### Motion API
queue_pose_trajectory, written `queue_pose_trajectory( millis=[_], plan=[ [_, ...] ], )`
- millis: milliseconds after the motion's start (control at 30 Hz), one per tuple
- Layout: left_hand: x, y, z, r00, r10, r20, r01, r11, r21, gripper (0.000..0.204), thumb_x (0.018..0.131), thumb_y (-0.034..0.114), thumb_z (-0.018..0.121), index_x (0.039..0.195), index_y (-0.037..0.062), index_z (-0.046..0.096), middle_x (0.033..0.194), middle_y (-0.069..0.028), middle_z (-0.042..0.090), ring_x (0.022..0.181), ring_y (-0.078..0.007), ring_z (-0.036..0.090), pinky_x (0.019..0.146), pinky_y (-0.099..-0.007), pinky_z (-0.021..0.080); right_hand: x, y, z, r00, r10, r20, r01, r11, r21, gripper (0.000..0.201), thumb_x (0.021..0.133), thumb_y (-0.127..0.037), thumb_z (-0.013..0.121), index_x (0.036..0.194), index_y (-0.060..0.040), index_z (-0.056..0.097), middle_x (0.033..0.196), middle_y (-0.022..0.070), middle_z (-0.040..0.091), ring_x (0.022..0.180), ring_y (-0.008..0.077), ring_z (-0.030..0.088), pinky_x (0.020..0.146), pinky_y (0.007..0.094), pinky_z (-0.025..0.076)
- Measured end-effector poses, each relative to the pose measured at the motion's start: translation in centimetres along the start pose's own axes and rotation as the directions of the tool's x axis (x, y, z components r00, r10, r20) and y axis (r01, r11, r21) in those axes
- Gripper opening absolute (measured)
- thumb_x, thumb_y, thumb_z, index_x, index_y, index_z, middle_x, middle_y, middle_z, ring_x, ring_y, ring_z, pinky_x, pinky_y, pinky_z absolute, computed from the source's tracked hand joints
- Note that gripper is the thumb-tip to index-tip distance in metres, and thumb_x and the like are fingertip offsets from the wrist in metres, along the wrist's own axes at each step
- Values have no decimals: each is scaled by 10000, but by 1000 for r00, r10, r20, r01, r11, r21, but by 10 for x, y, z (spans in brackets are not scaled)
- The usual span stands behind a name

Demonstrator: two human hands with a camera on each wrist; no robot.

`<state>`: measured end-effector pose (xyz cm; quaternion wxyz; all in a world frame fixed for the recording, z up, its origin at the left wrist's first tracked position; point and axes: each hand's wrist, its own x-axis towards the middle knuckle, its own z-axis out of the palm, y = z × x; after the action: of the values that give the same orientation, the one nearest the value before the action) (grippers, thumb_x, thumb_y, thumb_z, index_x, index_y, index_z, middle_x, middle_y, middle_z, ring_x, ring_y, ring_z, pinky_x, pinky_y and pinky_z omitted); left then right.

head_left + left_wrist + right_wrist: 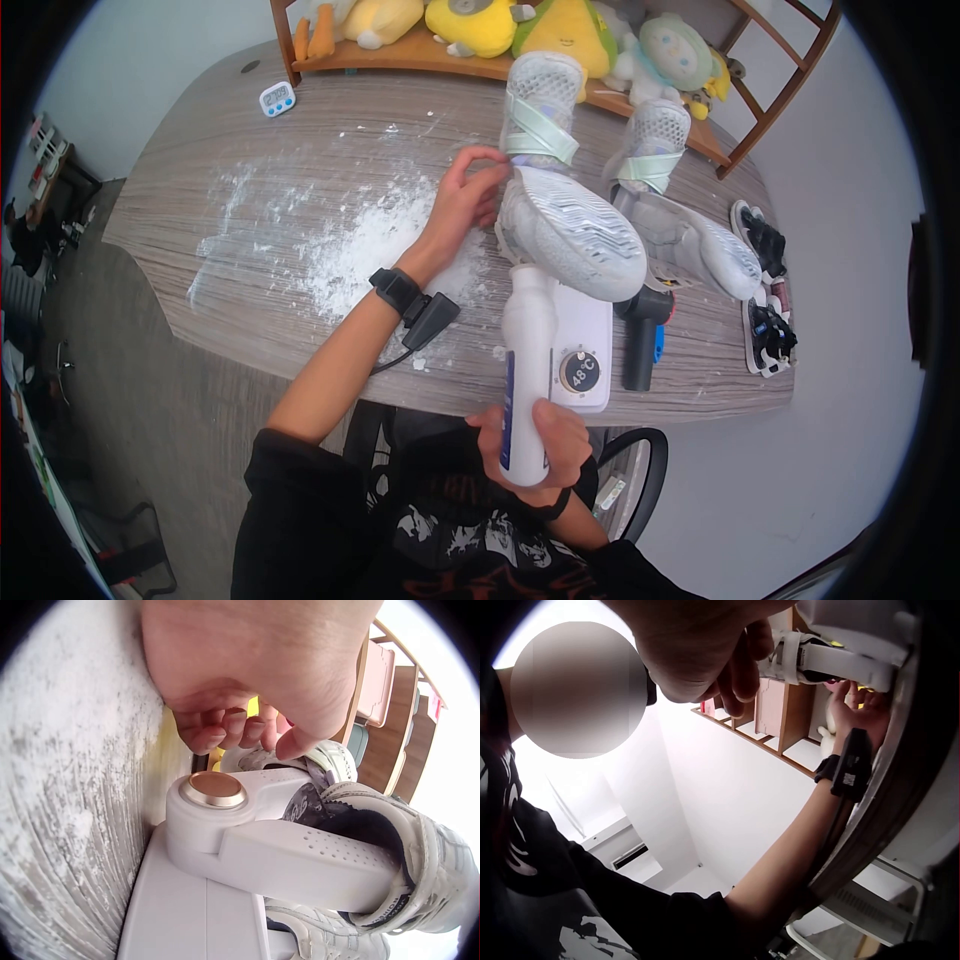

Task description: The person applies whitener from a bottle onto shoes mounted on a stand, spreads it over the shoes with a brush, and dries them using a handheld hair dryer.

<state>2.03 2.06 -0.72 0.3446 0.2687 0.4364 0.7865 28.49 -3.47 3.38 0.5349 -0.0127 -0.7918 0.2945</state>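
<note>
My right hand (565, 445) grips the bottle (528, 350) low down, thumb on one side and fingers on the other, over the worktop's (160, 190) near edge; holding it by that end probably leaves the neck free to point away from me, toward the shoes (575, 235). They sit over the dryer (594, 325), right of the worktop's middle and by its near edge, two with soles turned up at me. One has a dryer arm (300, 862) pushed into its mouth, presumably to hold it clear of the powder (365, 245) that whitens the wood to the left. My left hand (462, 205) is beside the leftmost shoes, beyond the dryer's knob (215, 789), its fingers loosely bent round nothing; whether a fingertip touches a shoe, I can't tell. The timer (277, 98) stands apart toward the far left corner, likely for easy reading.
</note>
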Motion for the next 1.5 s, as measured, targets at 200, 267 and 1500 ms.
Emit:
queue_pose_trajectory(
  millis=[200, 267, 1500],
  plan=[
    [1, -1, -1, 1000, 5, 4, -5, 1000, -3, 190, 1007, 197, 618, 1183, 140, 575, 695, 84, 383, 588, -36, 345, 524, -220, 305, -6, 6, 0, 999, -13, 48, 10, 998, 69, 749, 714, 87, 808, 1410, -45, 564, 784, 79, 751, 551, 180, 656, 488, 267, 477],
    [1, 0, -1, 1000, 6, 5, -6, 1000, 0, 189, 1008, 197, 617, 1183, 142, 575, 695, 84, 385, 588, -36, 348, 525, -221, 308, -6, 5, -1, 998, -20, 56, 16, 998, 66, 760, 718, 85, 810, 1421, -49, 555, 792, 85, 754, 554, 184, 658, 489, 269, 477],
    [3, -7, -3, 1000, 17, -5, -17, 999, 37, 207, 1001, 205, 613, 1190, 134, 572, 675, 102, 389, 596, -25, 340, 545, -228, 275, -9, 3, -17, 996, -57, 62, 49, 991, 128, 847, 788, 24, 817, 1522, -168, 438, 883, 125, 767, 645, 230, 721, 519, 291, 526]
  ],
)
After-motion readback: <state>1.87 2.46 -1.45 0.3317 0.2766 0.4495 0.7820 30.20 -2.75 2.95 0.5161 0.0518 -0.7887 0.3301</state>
